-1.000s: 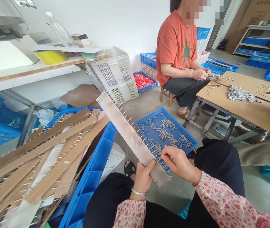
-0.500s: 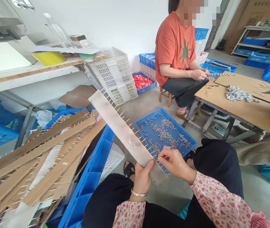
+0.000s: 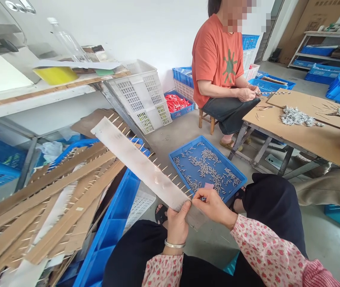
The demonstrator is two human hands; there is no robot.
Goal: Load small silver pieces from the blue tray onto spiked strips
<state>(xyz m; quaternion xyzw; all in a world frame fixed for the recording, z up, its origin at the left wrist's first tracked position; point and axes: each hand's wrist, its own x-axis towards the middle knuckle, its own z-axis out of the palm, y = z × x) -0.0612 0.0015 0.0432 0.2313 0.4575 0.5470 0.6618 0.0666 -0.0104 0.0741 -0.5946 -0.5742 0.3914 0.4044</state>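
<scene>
My left hand (image 3: 178,225) grips the lower part of a long pale strip (image 3: 140,161), thumb on its face. The strip slants up to the left, and thin pointed wooden sticks (image 3: 154,160) stand out in a row along its far edge. At that edge, close beside the left thumb, my right hand (image 3: 213,205) is closed in a pinch. Whatever is between its fingertips is hidden. Below and beyond my hands, a shallow blue tray (image 3: 174,152) on the floor holds many small grey pointed pieces (image 3: 201,165).
To the left, a blue crate (image 3: 110,235) is heaped with cardboard strips (image 3: 68,211) bearing sticks. A co-worker in an orange shirt (image 3: 216,52) sits at a cardboard-topped table (image 3: 301,139) with silvery pieces. White crates (image 3: 140,95) stand by the wall bench (image 3: 92,77).
The strip has swung, its upper end going left and down. My right hand has shifted left along the edge, closer to my left thumb. The view has turned slightly.
</scene>
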